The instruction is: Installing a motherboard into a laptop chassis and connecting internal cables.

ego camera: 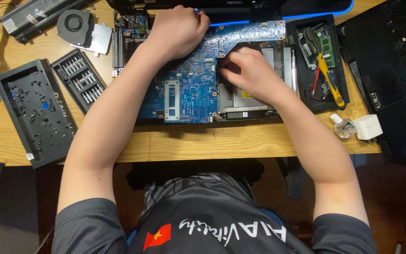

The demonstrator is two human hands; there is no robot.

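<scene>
Wooden desk point(259, 141): left hand point(177, 30) fisted at 12 on blue motherboard point(189, 89), right hand point(252, 73) fingers pinched together at its edge; prying could crack board.

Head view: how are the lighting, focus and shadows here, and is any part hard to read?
Head view: even, warm light on the wooden desk, with the blue circuit board and both hands sharp; the left hand and right hand cast only soft shadows. A blue glowing strip at the top is slightly blown out. The black panel at right and the area under the desk are too dark for detail.
</scene>
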